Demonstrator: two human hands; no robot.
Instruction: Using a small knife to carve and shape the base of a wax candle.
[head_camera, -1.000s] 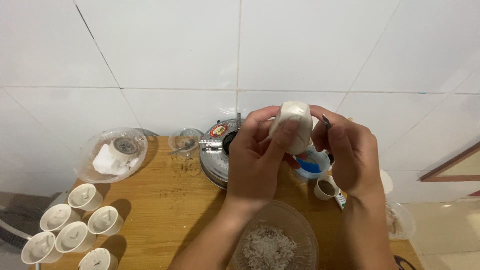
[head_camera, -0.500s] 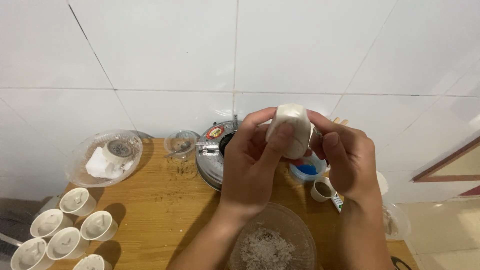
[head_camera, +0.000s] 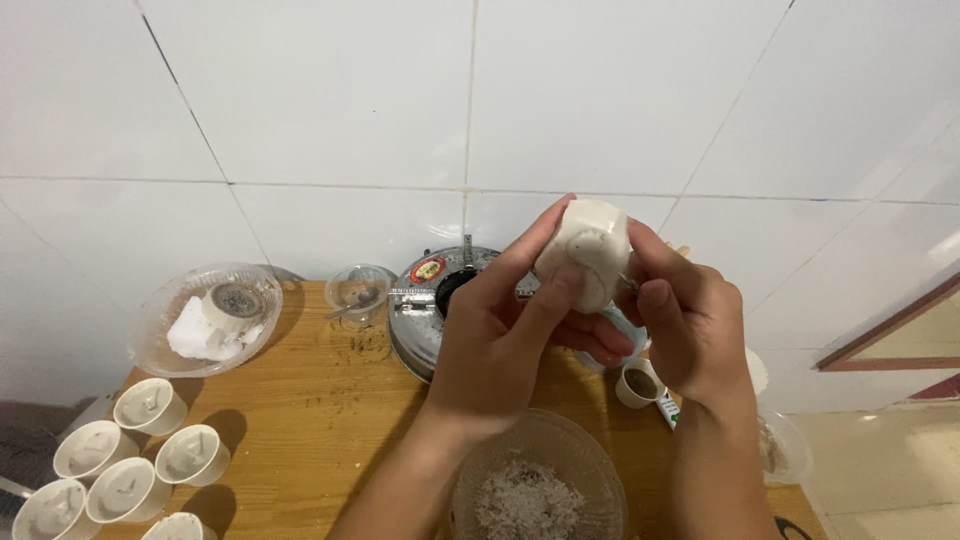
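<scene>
Head view, steeply down, close over table (head_camera: 300, 420)

My body, as seen from my head camera: two bare forearms and two bare hands, nothing worn on either. Left hand (head_camera: 495, 345): no ring, no watch, no glove, no strap at the wrist; nails short and plain. Right hand (head_camera: 690, 335): the same, no ring, no band, no glove; nails short and unpainted. No sleeve reaches either forearm within the frame; both arms run bare to the lower edge
</scene>
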